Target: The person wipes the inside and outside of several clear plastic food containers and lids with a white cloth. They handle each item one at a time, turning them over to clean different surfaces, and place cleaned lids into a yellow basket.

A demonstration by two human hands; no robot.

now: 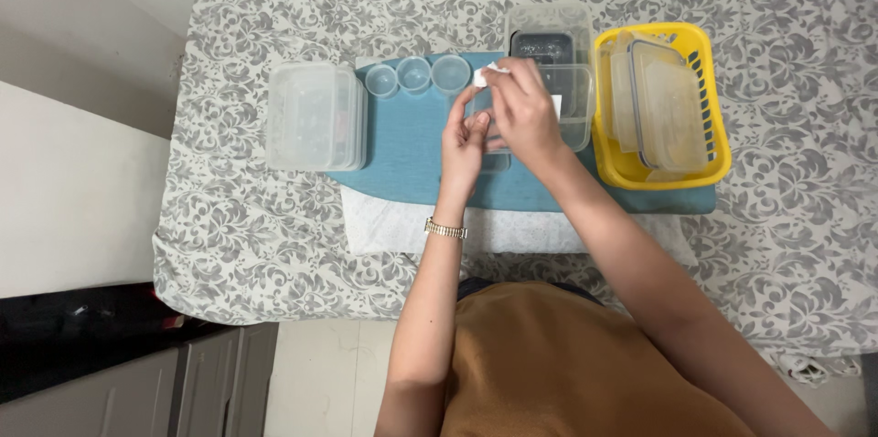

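While both hands meet over the middle of the bench (274,218), start at nine o'clock: a stack of clear lidded boxes (315,117) sits on the grey patterned cloth, just off the edge of the blue mat (412,163); moving right, three small round clear cups (414,75) line up along the mat's far edge, at about eleven o'clock from the hands; a white paper towel (393,222) pokes out from under the mat's near edge, at six o'clock; now the left hand (464,143), bracelet on the wrist, fingers curled together around the side of a small clear container (489,140) held just above the mat; right against it the right hand (523,112), fingers pinched shut on a small white scrap (485,74) at its twelve o'clock tip, the rest of the hand lying over the container's top; whether that scrap touches the container, I cannot tell; behind the hands, at one o'clock, a clear box with something dark inside (549,39), and a clear rectangular tub (574,103) just beside the right hand; over at three o'clock, a yellow basket (709,108) with clear lids and boxes propped inside it, resting on the mat's right end.
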